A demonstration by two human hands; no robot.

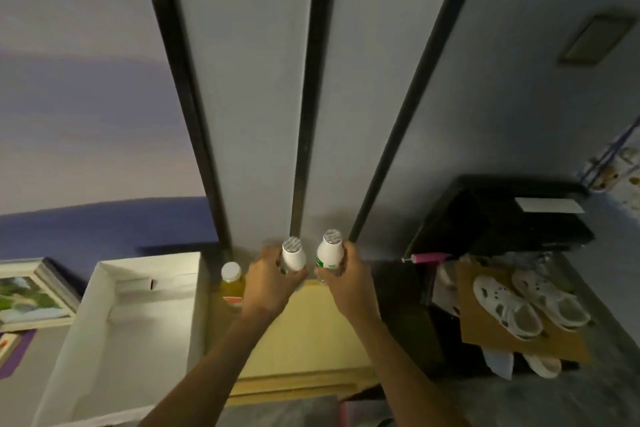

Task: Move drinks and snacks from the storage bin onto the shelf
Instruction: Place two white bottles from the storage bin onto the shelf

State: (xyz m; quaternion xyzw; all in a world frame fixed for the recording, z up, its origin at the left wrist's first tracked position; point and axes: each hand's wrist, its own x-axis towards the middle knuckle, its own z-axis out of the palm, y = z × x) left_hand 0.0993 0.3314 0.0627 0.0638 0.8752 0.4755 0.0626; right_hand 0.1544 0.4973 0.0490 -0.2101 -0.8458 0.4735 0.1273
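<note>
My left hand (268,284) is closed around a small white bottle (293,255) with a foil cap. My right hand (348,279) grips a second white bottle (330,251), which has a green label. Both bottles stand upright, side by side, over the far end of a pale yellow wooden shelf top (304,340), close to the grey wall panels. A yellow juice bottle (231,282) with a white cap stands at the shelf's far left, just left of my left hand. A white open box (104,333) sits to the left; its inside looks empty.
Dark vertical strips (308,114) run up the grey wall behind the shelf. A black cabinet (498,218) stands at right, with white clogs (530,302) on cardboard and a pink tool (429,257) nearby. A framed painting (31,295) lies at far left.
</note>
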